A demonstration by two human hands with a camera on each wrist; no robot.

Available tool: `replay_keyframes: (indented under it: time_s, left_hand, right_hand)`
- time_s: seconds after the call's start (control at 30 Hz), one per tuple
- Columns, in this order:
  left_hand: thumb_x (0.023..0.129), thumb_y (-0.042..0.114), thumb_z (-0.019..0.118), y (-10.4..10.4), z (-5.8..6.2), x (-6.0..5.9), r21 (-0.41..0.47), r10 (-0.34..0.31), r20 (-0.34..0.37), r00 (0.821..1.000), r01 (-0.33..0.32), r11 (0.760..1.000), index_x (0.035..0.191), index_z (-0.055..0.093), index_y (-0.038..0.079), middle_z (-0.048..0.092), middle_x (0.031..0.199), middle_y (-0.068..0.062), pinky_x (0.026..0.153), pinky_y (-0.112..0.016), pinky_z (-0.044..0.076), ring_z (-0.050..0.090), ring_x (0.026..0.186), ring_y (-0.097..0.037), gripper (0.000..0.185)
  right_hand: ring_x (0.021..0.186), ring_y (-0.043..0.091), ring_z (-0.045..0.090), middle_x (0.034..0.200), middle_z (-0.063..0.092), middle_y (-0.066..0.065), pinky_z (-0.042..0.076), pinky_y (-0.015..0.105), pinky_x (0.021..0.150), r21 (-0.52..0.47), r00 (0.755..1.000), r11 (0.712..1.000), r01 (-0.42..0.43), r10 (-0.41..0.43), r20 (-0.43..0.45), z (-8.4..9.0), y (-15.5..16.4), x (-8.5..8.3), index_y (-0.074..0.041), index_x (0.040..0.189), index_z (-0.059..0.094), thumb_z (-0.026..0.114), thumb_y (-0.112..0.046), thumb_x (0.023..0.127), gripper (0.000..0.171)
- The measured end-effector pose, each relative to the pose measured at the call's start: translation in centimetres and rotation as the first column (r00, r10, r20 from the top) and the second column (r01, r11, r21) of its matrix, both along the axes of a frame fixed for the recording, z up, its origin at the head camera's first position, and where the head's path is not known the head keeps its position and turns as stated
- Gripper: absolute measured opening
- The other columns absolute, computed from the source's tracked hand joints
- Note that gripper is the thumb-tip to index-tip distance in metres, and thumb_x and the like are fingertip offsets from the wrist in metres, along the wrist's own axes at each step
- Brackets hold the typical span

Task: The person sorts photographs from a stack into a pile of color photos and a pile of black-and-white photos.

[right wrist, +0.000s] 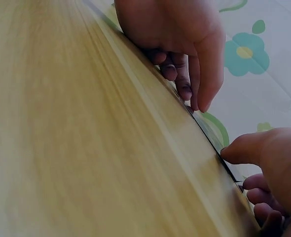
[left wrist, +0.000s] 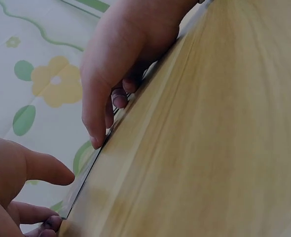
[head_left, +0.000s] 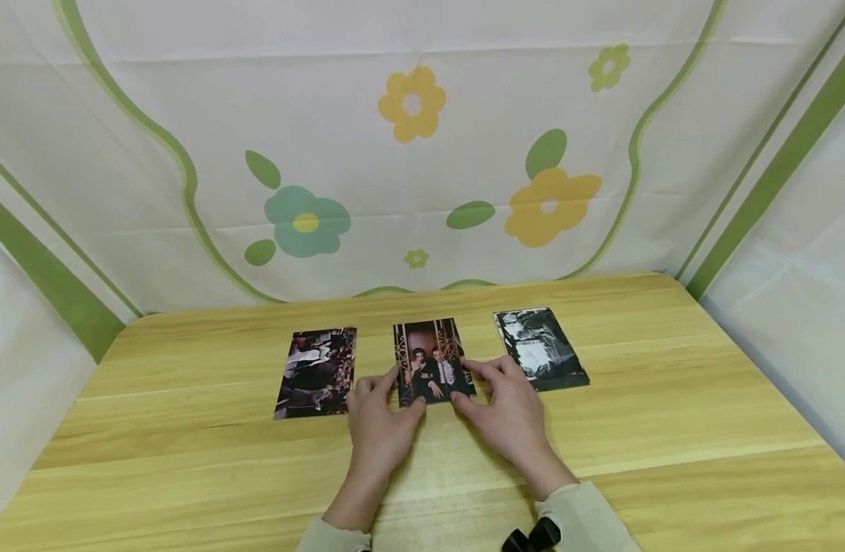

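A colour photo print (head_left: 429, 353) of two people lies upright in the middle of the table. My left hand (head_left: 383, 425) holds its lower left corner, the forefinger along the left edge and the thumb at the bottom edge. Opposite, my right hand (head_left: 511, 414) holds the lower right corner in the same way. Both wrist views show the left hand (left wrist: 7, 187) and the right hand (right wrist: 278, 168) low at the table, with the print seen edge-on as a thin dark line. Whether more prints lie beneath it, I cannot tell.
Left of the hands lies a small pile of colour photos (head_left: 317, 372), turned sideways. A black-and-white photo pile (head_left: 541, 349) lies at the right, partly behind the right hand. The wooden table (head_left: 188, 460) meets a flower-patterned cloth (head_left: 409, 176) at the back.
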State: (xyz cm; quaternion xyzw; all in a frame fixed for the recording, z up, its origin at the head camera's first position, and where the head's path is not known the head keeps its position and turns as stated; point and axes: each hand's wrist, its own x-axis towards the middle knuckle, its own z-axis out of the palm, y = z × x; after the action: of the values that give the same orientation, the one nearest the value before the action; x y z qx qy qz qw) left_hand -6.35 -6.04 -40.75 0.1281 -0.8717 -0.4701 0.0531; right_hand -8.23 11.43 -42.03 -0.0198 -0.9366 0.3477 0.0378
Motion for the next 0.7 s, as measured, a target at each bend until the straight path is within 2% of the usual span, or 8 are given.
replay_keyframes:
  time_s: [0.2,0.33,0.57,0.7]
  left_hand:
    - [0.083,0.02,0.086,-0.09,0.13,0.0,0.019,0.005,0.01,1.0,-0.005,1.0,0.15,0.06,0.002,0.056,0.123,-0.016,0.092,-0.047,0.039,0.044,0.115,-0.032,0.075]
    - [0.083,0.019,0.085,-0.1,0.19,-0.03,0.046,0.008,0.012,1.0,-0.008,0.999,0.147,0.063,0.002,0.055,0.116,-0.012,0.09,-0.045,0.037,0.043,0.112,-0.03,0.069]
    - [0.082,0.019,0.087,0.0,0.28,-0.13,0.086,0.026,0.031,0.999,-0.029,0.996,0.141,0.069,0.005,0.057,0.116,-0.012,0.091,-0.044,0.038,0.043,0.112,-0.029,0.063]
    - [0.081,0.014,0.086,0.02,0.41,-0.16,0.149,0.044,0.016,0.999,-0.046,0.988,0.138,0.07,0.005,0.057,0.115,-0.011,0.089,-0.039,0.037,0.044,0.111,-0.026,0.06]
  right_hand:
    - [0.085,0.014,0.046,0.104,0.056,-0.002,0.036,0.03,0.075,0.013,1.0,1.0,-0.01,0.01,0.0,-0.04,-0.13,-0.06,-0.027,0.143,0.071,0.089,-0.042,0.085,0.062]
    - [0.085,0.013,0.046,0.104,0.057,-0.002,0.036,0.029,0.074,0.017,1.0,1.0,-0.015,0.015,-0.007,-0.05,-0.17,0.02,-0.025,0.142,0.071,0.088,-0.042,0.086,0.061]
    - [0.087,0.013,0.048,0.109,0.06,-0.001,0.037,0.029,0.074,0.024,0.999,0.999,-0.024,0.024,-0.026,-0.04,-0.12,0.15,-0.02,0.14,0.073,0.088,-0.04,0.086,0.06]
    - [0.087,0.013,0.049,0.112,0.062,0.0,0.039,0.03,0.073,0.024,0.999,1.0,-0.019,0.019,-0.029,-0.1,-0.07,0.1,-0.02,0.14,0.073,0.089,-0.039,0.086,0.059]
